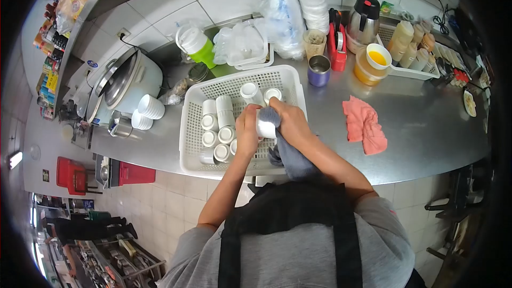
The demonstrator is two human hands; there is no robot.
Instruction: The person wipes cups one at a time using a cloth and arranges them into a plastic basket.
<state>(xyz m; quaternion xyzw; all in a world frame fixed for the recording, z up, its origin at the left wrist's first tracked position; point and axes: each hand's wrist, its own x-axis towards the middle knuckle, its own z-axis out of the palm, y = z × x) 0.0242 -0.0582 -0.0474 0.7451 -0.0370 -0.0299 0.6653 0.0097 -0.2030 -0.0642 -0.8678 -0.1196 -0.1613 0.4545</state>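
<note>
Over the right part of a white plastic basket (188,128), my left hand (247,131) is closed around a white cup (265,128). My right hand (292,121) grips a grey cloth (295,159), part of which is pressed against the cup's end while the rest hangs down past the basket's front edge. Several white cups (209,122) stand upside down in the basket, mostly on its left side. Two more, a taller cup (250,94) and a shorter cup (272,95), sit at the back near my fingers.
A pink cloth (365,125) lies on the steel counter (421,122) to the right. Behind it are a purple tumbler (319,71), a bowl of yellow liquid (377,57) and a thermos (364,21). Stacked white cups (150,108) and a large cooker (130,80) are left. A person (88,229) stands far left.
</note>
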